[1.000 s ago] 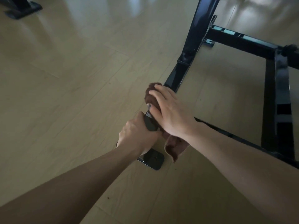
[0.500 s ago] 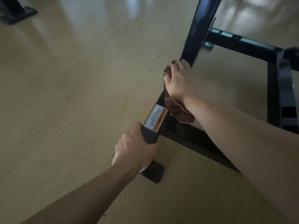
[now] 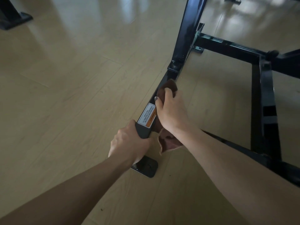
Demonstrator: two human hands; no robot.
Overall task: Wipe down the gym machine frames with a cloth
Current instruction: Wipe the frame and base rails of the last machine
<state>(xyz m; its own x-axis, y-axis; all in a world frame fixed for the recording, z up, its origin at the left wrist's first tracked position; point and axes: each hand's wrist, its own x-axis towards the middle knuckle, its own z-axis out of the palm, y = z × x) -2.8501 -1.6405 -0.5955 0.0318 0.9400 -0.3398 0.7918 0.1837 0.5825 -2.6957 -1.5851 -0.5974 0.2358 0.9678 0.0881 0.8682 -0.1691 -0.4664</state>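
Note:
A black gym machine frame [image 3: 186, 38] stands on the wooden floor, its low base bar running towards me. My left hand [image 3: 129, 143] grips the near end of that bar, just below a white and orange warning label [image 3: 147, 116]. My right hand [image 3: 170, 112] holds a brown cloth [image 3: 168, 88] wrapped over the bar beyond the label, thumb on the left side. A loose end of the cloth hangs below my wrist near the floor.
A black foot plate [image 3: 146, 167] lies flat on the floor under my left hand. Cross bars [image 3: 227, 46] and a grey upright [image 3: 266, 98] fill the right side. Another machine's black foot [image 3: 13, 18] sits at the far left.
My right hand has slid the cloth back down the base bar towards me, from the upright's joint to just above the label. My left hand keeps its grip.

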